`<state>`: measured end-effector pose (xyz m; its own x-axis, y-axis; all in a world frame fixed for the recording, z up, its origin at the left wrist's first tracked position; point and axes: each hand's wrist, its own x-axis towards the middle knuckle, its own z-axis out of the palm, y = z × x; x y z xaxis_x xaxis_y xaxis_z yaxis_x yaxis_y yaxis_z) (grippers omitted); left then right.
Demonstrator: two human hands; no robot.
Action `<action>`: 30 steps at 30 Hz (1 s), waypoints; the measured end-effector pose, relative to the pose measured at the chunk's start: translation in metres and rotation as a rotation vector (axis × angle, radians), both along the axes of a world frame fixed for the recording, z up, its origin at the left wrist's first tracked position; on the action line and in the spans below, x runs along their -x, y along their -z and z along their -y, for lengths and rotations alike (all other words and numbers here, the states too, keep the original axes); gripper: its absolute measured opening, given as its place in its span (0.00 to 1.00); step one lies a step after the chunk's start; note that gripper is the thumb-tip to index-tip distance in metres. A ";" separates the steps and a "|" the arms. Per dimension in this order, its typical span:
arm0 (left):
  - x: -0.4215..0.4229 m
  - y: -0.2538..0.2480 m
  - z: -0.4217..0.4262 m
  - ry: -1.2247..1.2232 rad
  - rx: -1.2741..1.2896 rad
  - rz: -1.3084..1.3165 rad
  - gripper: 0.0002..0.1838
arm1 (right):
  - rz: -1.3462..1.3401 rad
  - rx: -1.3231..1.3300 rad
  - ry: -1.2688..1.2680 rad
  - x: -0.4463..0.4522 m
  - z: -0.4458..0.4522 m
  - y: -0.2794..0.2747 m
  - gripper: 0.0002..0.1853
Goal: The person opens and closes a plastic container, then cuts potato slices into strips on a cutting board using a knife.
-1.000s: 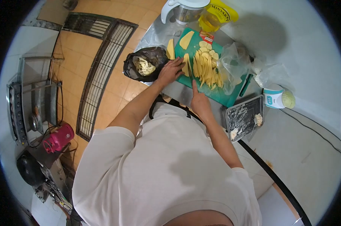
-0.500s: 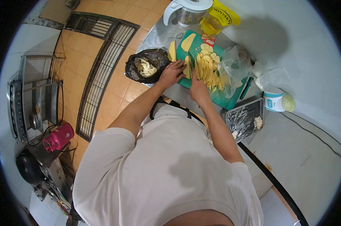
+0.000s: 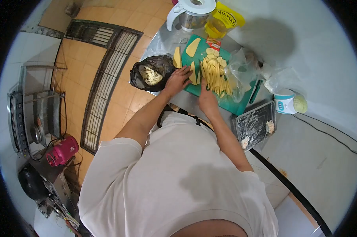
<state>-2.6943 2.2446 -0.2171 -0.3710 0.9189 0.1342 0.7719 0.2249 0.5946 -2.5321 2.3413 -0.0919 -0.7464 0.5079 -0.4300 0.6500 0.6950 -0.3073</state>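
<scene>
On a green cutting board (image 3: 231, 104), my left hand (image 3: 178, 81) presses its fingertips onto a yellow potato slice (image 3: 193, 73), holding it down. My right hand (image 3: 205, 95) is wrapped round a knife (image 3: 199, 71), whose blade points away from me just right of that slice. Most of the handle is hidden in the fist. A heap of cut potato strips (image 3: 214, 75) lies directly right of the blade, with rounder pieces (image 3: 212, 53) above it. Two more uncut slices, an upper one (image 3: 193, 47) and a left one (image 3: 177, 57), lie beyond my left hand.
Left of my left hand stands a black plastic bag (image 3: 157, 71) with pale scraps. A clear plastic bag (image 3: 241, 75) overlaps the board's right side. A smeared tray (image 3: 255, 122), a white-and-blue device (image 3: 285, 102), a blender jug (image 3: 192, 17) and a yellow oil pouch (image 3: 224, 21) surround the board.
The whole view has shifted slightly. The blade now stands a little to the right of the slice under my left fingers, with a narrow piece beside it. Both hands keep their holds.
</scene>
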 end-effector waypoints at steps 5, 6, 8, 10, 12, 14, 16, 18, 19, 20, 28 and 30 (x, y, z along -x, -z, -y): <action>0.000 -0.009 0.001 0.014 0.051 0.039 0.29 | -0.038 0.027 0.023 -0.017 -0.001 0.005 0.43; 0.000 -0.008 0.001 0.013 0.043 0.033 0.30 | -0.062 0.037 0.037 -0.020 0.002 0.007 0.43; 0.000 -0.007 0.003 0.010 0.029 0.039 0.31 | -0.072 0.067 0.049 -0.028 0.010 0.010 0.44; 0.002 -0.008 0.003 0.011 0.015 0.060 0.31 | -0.045 0.102 0.051 -0.035 0.018 0.010 0.44; 0.002 -0.006 0.002 0.012 0.010 0.048 0.31 | 0.043 0.158 0.061 -0.044 0.022 0.005 0.48; 0.001 -0.003 0.003 0.012 0.010 0.039 0.31 | 0.082 0.192 0.064 -0.060 0.028 0.004 0.51; 0.000 -0.003 0.002 0.011 0.006 0.030 0.30 | 0.069 0.196 0.061 -0.077 0.031 0.008 0.54; 0.000 -0.003 0.001 0.010 0.015 0.028 0.30 | 0.139 0.196 0.079 -0.086 0.031 0.011 0.55; 0.000 -0.003 0.002 0.009 0.022 0.027 0.30 | 0.174 0.198 0.087 -0.089 0.032 0.011 0.55; 0.000 -0.003 0.002 0.009 0.009 0.031 0.30 | 0.179 0.188 0.094 -0.091 0.032 0.011 0.55; 0.005 0.006 0.003 0.028 -0.061 0.083 0.26 | -0.103 0.118 0.080 -0.059 0.035 0.017 0.49; 0.005 0.009 0.004 0.030 -0.059 0.061 0.25 | -0.187 0.097 0.061 -0.043 0.033 0.019 0.48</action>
<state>-2.6996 2.2411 -0.2258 -0.3528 0.9208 0.1664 0.7396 0.1655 0.6524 -2.4890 2.3080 -0.1114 -0.7872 0.5173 -0.3358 0.6150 0.6178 -0.4901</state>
